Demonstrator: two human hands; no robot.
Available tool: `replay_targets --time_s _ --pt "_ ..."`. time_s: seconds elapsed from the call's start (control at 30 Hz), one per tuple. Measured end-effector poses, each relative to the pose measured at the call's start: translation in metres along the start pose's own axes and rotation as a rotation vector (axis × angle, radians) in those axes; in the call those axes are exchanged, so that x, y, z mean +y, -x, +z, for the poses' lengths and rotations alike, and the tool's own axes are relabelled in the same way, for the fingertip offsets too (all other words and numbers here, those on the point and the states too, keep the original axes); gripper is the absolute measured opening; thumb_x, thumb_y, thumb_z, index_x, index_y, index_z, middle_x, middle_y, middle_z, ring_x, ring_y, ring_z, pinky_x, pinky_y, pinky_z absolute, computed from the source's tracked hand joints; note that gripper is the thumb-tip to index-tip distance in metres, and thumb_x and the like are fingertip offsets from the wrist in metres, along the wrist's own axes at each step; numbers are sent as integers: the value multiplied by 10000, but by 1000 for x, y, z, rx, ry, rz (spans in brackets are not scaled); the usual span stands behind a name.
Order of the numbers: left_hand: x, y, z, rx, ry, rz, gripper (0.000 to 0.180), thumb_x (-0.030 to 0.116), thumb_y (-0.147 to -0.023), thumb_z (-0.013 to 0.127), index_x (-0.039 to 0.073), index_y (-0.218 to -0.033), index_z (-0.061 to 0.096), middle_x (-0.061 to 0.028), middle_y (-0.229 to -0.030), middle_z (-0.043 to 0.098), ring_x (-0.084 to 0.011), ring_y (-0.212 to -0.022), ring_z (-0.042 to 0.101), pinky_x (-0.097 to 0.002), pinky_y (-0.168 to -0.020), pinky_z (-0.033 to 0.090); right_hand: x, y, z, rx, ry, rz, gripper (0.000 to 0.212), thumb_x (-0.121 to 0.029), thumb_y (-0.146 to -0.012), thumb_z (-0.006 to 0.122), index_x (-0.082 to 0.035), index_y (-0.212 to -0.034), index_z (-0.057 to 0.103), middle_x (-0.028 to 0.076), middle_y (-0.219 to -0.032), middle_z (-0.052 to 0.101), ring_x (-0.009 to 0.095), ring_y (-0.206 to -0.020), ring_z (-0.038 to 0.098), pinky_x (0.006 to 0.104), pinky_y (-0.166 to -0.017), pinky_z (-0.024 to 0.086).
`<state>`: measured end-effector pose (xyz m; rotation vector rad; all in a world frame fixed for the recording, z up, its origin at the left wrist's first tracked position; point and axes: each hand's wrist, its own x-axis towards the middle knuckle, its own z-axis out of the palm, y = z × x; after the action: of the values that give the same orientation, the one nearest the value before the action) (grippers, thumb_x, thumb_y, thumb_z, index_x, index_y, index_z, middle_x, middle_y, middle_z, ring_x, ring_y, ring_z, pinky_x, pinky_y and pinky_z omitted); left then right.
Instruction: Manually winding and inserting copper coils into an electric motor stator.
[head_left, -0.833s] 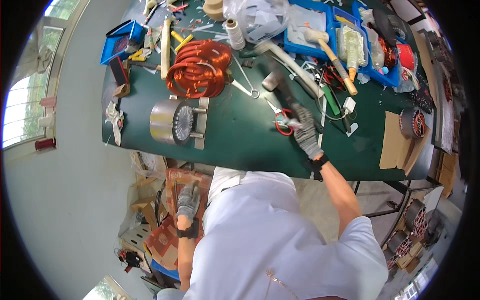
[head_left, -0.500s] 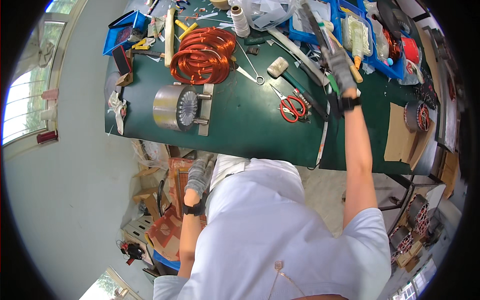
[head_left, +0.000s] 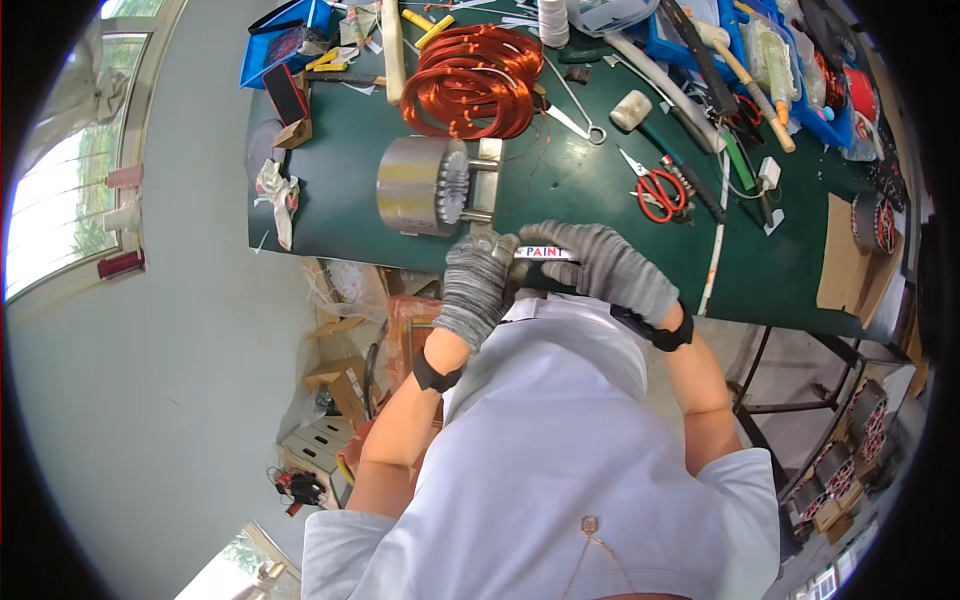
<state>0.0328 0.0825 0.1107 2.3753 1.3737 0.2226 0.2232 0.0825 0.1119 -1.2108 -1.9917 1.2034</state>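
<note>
Both my hands, in grey knitted gloves, meet over the near edge of the green workbench. A slim white marker pen point(head_left: 543, 253) with coloured lettering lies crosswise between them. My left hand point(head_left: 476, 290) is closed round the pen's left end, which its fingers hide. My right hand point(head_left: 612, 268) curls over the pen's other end, fingers bent along it. Just beyond my left hand stands a steel stator core point(head_left: 412, 186) on its side, with slotted teeth facing right. It touches a metal bracket point(head_left: 487, 185) with two round pins.
Coils of copper wire point(head_left: 470, 85) lie behind the core. Further right are a mallet point(head_left: 632, 110), red-handled scissors point(head_left: 660, 195) and a white strip point(head_left: 716, 240). Blue bins point(head_left: 835, 125) line the back right. A wound stator point(head_left: 873, 222) sits by cardboard at the right.
My right hand has come back from the tools at the far right to the near edge. My left hand has risen from beside my body. The marker pen is now between them.
</note>
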Motion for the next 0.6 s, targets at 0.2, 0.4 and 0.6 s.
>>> replay_targets --time_s 0.2,0.4,0.6 --pt "-49 23 -29 -102 541 -88 123 104 -822 478 16 -888 535 -144 -730 554 -257 -660 542 -317 -593 427 -27 -34 60 54 -853 299 220 -245 -793 593 -70 -911 529 3 -741 567 66 -648 532 205 -570 424" --pt "-100 15 -61 -519 601 -266 221 221 -841 504 29 -942 545 -181 -681 545 -303 -608 540 -345 -545 424 -35 -65 118 185 -1060 410 191 -290 -840 506 -102 -823 481 -42 -596 449 33 -507 415 171 -446 322" --pt "-115 -6 -70 -1038 867 -189 271 253 -875 470 28 -997 560 -6 -662 481 -78 -594 419 -235 -555 393 -44 -49 138 347 -998 365 113 -198 -836 473 -88 -811 467 -31 -605 431 40 -478 395 186 -436 310"
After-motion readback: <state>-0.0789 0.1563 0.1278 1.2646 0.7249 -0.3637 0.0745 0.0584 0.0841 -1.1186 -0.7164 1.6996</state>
